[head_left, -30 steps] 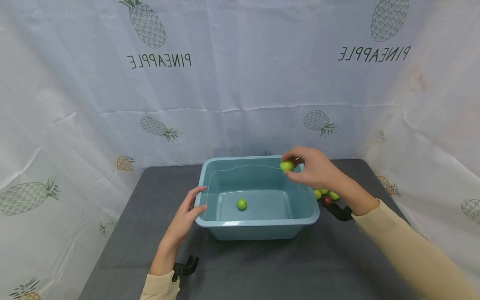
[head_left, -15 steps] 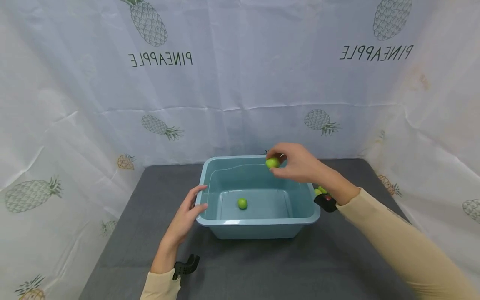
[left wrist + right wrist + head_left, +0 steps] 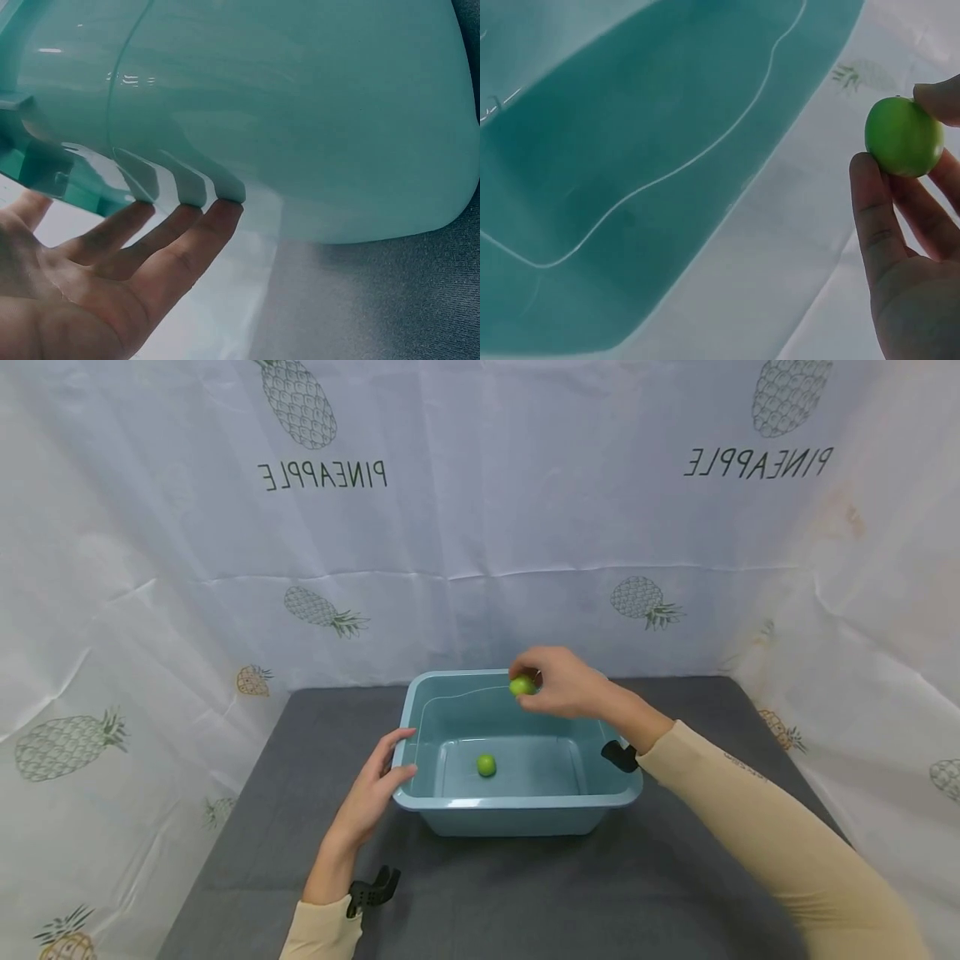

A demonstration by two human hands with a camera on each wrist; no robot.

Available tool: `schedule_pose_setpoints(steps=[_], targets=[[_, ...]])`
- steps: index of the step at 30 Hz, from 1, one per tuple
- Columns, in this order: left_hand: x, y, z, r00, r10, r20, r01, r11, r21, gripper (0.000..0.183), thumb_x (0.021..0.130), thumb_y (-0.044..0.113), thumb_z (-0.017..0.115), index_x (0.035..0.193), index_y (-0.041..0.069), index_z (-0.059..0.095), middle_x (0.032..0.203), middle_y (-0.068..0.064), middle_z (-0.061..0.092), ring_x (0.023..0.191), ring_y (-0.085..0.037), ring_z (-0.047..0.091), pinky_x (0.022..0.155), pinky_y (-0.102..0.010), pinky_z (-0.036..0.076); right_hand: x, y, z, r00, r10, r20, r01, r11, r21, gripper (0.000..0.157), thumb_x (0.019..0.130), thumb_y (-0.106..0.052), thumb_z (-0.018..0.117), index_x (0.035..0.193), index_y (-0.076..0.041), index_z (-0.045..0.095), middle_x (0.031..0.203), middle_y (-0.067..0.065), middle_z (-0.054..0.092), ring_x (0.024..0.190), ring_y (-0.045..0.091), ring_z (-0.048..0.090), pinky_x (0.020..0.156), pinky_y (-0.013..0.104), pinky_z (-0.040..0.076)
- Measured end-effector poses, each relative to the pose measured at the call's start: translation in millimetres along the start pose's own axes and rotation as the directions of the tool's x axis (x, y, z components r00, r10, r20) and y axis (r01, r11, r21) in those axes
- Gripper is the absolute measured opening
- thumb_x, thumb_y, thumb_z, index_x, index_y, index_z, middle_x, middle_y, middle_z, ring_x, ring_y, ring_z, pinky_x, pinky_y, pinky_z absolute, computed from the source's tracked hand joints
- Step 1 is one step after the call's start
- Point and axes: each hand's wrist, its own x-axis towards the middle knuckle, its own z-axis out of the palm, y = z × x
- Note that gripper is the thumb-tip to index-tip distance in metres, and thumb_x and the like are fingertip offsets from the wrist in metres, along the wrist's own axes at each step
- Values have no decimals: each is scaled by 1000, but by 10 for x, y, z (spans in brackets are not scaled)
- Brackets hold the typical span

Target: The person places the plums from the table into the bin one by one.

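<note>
Right hand [image 3: 564, 683] pinches green fruit [image 3: 904, 137], seemingly above tub [image 3: 517, 802].

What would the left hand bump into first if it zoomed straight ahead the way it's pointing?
The blue tub. The left hand has fingertips right against the tub's outside, so going straight on would probably just push the tub.

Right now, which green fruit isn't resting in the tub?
The upper fruit, pinched in the right hand; the lower fruit rests on the floor of the tub, untouched.
</note>
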Motion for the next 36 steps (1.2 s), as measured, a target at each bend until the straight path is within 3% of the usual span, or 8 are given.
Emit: schedule_pose_setpoints(steps=[9, 19, 25, 36], targets=[[5, -4, 1, 1000, 7, 3, -7, 1000, -4, 52, 103, 17, 56, 152, 19, 39, 165, -14, 20, 144, -41, 32, 105, -59, 37, 194, 83, 211, 997, -26, 76, 31, 998, -57, 24, 87, -8, 70, 111, -2, 69, 103, 6, 63, 87, 21, 54, 76, 36, 47], [20, -22, 10, 1000, 11, 5, -11, 1000, -6, 51, 103, 16, 56, 152, 20, 39, 165, -14, 21, 141, -42, 36, 102, -57, 40, 308, 191, 376, 985, 37, 166, -14, 991, -135, 23, 90, -7, 70, 112, -4, 68, 106, 7, 63, 89, 22, 54, 76, 35, 47], [18, -33, 8, 1000, 16, 5, -16, 1000, -10, 51, 103, 16, 56, 152, 20, 40, 165, -14, 21, 140, -42, 36, 101, -55, 41, 370, 290, 479, 980, 18, 197, 9, 991, -137, 17, 88, -4, 68, 106, -5, 68, 99, 6, 63, 83, 20, 51, 73, 35, 45], [9, -38, -3, 1000, 16, -2, -16, 1000, -8, 51, 103, 17, 57, 151, 20, 40, 163, -16, 24, 138, -43, 38, 100, -56, 42, 413, 317, 707, 943, 96, 317, -32, 979, -201, 23, 87, -2, 70, 109, -5, 68, 99, 4, 60, 83, 19, 52, 73, 34, 47]])
